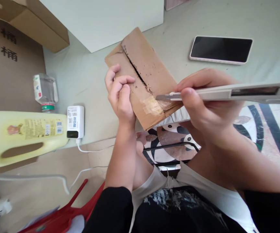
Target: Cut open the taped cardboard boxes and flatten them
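Note:
A small brown cardboard box (152, 68) lies tilted at the table's near edge, its top seam torn partly open. Yellowish, frayed tape (153, 106) covers the near end of that seam. My left hand (120, 94) grips the box from its left side, with curled fingers resting on the top. In my right hand (208, 103) is a white utility knife (217, 94), held between thumb and fingers. Its extended blade reaches the taped end of the seam; whether the tip is in the cardboard I cannot tell.
A phone (222, 49) lies at the right back. To the left are a clear plastic bottle (49, 89), a white power bank (75, 121) with a cable, a yellow jug (33, 139) and large cardboard (9, 71). A white panel (111, 19) stands behind; a red chair (81, 207) is below left.

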Action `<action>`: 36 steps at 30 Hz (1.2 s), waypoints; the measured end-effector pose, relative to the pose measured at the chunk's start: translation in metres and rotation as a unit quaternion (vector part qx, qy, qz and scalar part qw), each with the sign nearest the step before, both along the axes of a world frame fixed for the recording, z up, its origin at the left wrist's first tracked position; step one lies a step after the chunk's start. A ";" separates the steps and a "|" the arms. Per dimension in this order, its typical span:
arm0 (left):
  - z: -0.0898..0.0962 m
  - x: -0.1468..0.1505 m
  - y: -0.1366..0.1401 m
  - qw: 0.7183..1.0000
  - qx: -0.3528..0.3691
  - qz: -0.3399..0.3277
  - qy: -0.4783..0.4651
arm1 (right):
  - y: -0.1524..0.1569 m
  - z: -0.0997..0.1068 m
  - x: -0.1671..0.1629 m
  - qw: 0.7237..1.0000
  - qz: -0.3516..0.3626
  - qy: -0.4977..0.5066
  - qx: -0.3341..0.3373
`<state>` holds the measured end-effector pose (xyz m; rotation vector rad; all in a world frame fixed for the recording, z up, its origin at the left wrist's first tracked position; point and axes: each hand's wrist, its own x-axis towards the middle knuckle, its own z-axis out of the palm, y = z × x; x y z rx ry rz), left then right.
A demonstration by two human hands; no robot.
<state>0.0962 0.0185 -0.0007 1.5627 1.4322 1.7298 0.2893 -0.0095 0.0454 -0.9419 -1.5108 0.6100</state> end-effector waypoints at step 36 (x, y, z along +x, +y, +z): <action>-0.003 -0.004 0.001 0.999 -0.048 -0.013 -0.021 | 0.000 0.000 0.001 0.999 -0.011 0.046 -0.021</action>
